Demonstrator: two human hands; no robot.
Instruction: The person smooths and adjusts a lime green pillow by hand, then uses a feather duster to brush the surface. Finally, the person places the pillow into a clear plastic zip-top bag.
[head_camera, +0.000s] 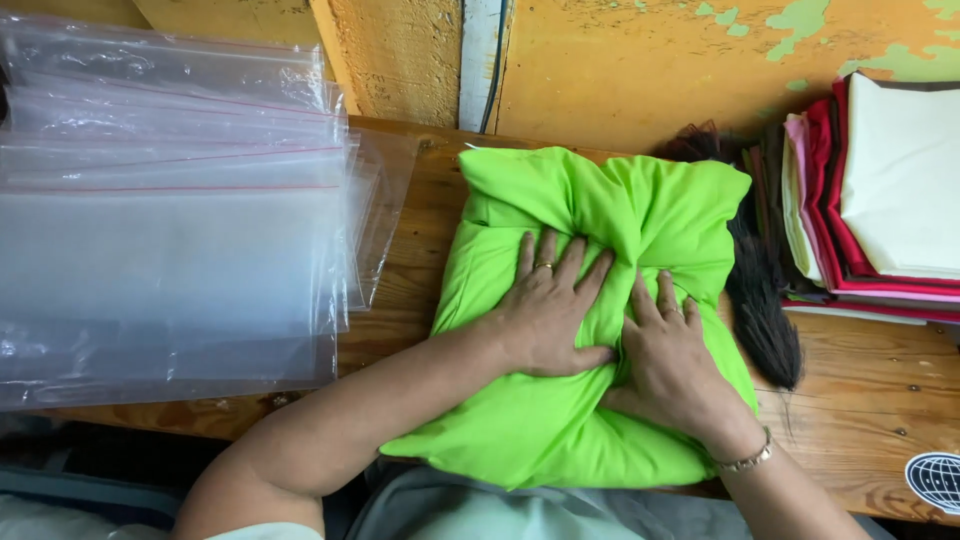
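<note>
A bright green folded cloth bundle (610, 210) lies on the wooden table (870, 390). My left hand (548, 310) presses flat on its middle, fingers spread, a ring on one finger. Just to its right, my right hand (670, 360) also rests on the green cloth, fingers partly tucked into a fold beside the left hand. A thin bracelet sits on my right wrist. A black fringed piece (765, 300) sticks out from under the bundle's right side.
A stack of clear zip-top plastic bags (170, 210) covers the table's left part. Folded cloths in cream, red and pink (880, 190) are piled at the right. A yellow peeling wall (640, 60) stands behind. A round sticker (938, 480) marks the table's near right corner.
</note>
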